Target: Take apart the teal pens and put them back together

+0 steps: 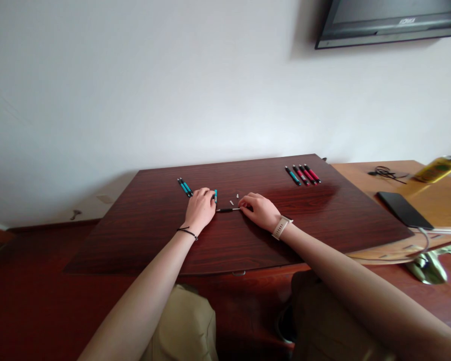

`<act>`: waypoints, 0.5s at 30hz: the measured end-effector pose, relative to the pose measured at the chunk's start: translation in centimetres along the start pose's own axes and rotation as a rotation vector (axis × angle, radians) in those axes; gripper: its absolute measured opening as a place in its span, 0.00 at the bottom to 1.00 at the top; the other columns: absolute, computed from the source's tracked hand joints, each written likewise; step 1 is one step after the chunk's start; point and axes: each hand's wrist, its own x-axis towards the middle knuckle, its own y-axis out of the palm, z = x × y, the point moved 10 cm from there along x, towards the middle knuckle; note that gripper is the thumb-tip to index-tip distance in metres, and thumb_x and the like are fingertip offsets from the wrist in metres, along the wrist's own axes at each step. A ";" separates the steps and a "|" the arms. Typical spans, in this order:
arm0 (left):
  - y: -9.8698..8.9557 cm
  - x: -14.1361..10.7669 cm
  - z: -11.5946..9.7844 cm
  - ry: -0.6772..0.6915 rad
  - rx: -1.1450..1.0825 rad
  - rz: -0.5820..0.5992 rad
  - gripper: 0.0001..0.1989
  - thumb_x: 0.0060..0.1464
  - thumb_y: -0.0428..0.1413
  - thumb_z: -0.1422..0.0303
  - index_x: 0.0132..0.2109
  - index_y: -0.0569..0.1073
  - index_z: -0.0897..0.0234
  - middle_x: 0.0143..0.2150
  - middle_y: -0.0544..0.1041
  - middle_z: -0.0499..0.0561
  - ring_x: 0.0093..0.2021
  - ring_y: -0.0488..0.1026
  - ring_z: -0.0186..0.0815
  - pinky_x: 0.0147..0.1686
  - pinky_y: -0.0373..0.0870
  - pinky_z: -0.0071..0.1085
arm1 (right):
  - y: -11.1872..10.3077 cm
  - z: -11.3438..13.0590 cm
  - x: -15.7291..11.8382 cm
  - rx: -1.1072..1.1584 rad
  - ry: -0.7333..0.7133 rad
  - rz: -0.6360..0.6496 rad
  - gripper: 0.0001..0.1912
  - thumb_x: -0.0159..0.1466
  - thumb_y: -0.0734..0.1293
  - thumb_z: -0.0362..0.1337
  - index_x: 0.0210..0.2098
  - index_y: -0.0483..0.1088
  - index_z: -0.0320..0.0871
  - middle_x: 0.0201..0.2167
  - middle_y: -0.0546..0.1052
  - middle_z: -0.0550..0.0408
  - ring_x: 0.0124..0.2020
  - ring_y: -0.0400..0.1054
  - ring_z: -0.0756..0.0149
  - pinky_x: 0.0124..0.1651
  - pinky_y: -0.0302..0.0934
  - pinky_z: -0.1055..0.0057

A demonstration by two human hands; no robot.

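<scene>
- At the far left, 2 slim teal pens with black ends (pixel 187 186) lie side by side on the dark red-brown wood-grain table (pixel 135 220), just beyond the hand on that side.
- The left hand (pixel 201 205) rests palm down with its fingers curled; a short teal barrel piece (pixel 215 196) shows at its fingertips. Whether they pinch that piece or only touch it, I cannot tell.
- Between the hands lies a thin black pen part with a pale rod (pixel 226 210), level with the tabletop, its black end reaching the left hand.
- Just beyond it lie 2 tiny pale pieces (pixel 231 202), apart from each other.
- The right hand (pixel 260 208) has its thumb and forefinger brought together at the rod's tip, apparently pinching it; the other fingers are folded in.
- Judging from these loose parts, the step in hand is work on a single pen in pieces, with the rod being positioned or steadied.
- The next move seems to call for a light fingertip grip, the rod kept in line and the tiny pieces left undisturbed.
- To the right, 1 teal pen with black ends (pixel 293 175) and 3 red pens with black ends (pixel 307 174) form a row, well apart from both hands.
</scene>
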 end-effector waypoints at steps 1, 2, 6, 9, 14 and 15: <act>0.3 -0.2 0.2 0.005 -0.003 0.019 0.15 0.67 0.53 0.74 0.55 0.81 0.63 0.57 0.80 0.60 0.57 0.74 0.51 0.62 0.71 0.48 | -0.1 0.0 0.0 0.000 0.003 -0.002 0.06 0.71 0.68 0.32 0.41 0.78 0.46 0.40 0.79 0.52 0.44 0.73 0.61 0.49 0.65 0.67; 0.4 -0.4 0.3 0.014 -0.007 0.033 0.15 0.67 0.53 0.74 0.55 0.81 0.64 0.56 0.80 0.60 0.56 0.74 0.51 0.62 0.71 0.47 | -0.1 -0.1 0.0 -0.002 0.005 -0.004 0.06 0.71 0.68 0.32 0.41 0.78 0.46 0.40 0.79 0.52 0.44 0.73 0.60 0.49 0.65 0.67; 0.5 -1.1 0.6 0.036 -0.027 0.039 0.16 0.68 0.51 0.74 0.54 0.81 0.63 0.55 0.81 0.59 0.56 0.75 0.50 0.61 0.72 0.46 | -0.1 -0.1 0.1 -0.011 0.004 -0.006 0.06 0.71 0.68 0.32 0.41 0.79 0.46 0.40 0.79 0.52 0.44 0.73 0.60 0.50 0.65 0.66; 0.4 -1.2 0.9 0.037 -0.039 0.038 0.16 0.68 0.51 0.75 0.54 0.81 0.62 0.54 0.81 0.59 0.55 0.75 0.49 0.60 0.73 0.45 | -0.1 0.0 0.1 -0.020 0.000 -0.003 0.06 0.71 0.68 0.32 0.41 0.79 0.46 0.41 0.80 0.51 0.45 0.73 0.60 0.50 0.65 0.66; 0.3 -1.2 1.7 0.026 -0.071 0.046 0.16 0.67 0.50 0.77 0.50 0.82 0.62 0.52 0.82 0.57 0.53 0.78 0.48 0.58 0.74 0.43 | -0.3 -0.1 -0.1 -0.015 0.007 0.000 0.06 0.72 0.68 0.33 0.41 0.79 0.46 0.41 0.79 0.51 0.43 0.74 0.61 0.49 0.65 0.67; 0.3 -1.2 1.9 0.020 -0.076 0.047 0.16 0.67 0.50 0.78 0.49 0.82 0.62 0.52 0.82 0.57 0.53 0.78 0.47 0.58 0.74 0.43 | -0.3 -0.1 -0.1 -0.013 0.008 0.000 0.06 0.72 0.68 0.33 0.41 0.79 0.46 0.41 0.79 0.51 0.43 0.74 0.61 0.49 0.65 0.67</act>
